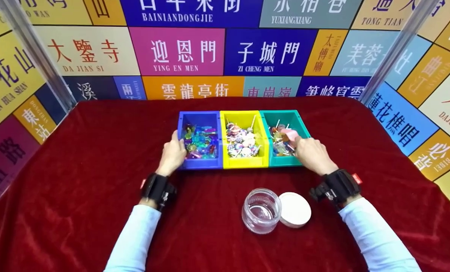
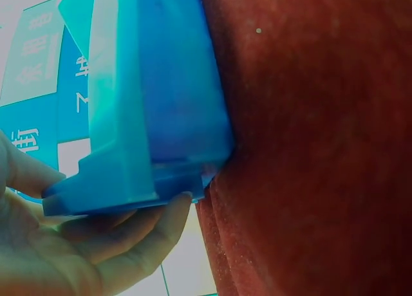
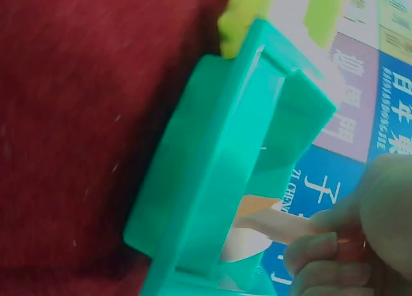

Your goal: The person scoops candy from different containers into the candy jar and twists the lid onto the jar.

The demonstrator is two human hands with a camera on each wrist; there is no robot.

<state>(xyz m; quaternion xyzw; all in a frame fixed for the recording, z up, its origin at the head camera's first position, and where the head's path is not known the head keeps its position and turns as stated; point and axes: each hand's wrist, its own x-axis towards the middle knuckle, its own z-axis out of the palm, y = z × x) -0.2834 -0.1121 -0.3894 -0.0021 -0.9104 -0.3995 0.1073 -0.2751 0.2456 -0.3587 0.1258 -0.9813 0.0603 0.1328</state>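
Note:
At the left end of a row of three bins, my left hand grips the side of the blue bin. Its thumb and fingers lie on opposite sides of the blue bin's edge in the left wrist view. Colourful translucent pieces fill that bin's floor. My right hand holds a pink scoop by its handle, the scoop's bowl down inside the green bin among wrapped lollipops. The right wrist view shows the scoop behind the green wall, partly hidden.
Between them stands a yellow bin of swirled lollipops. Nearer me, an open clear jar stands beside a white lid on the red cloth. Clear posts rise left and right before a patterned wall.

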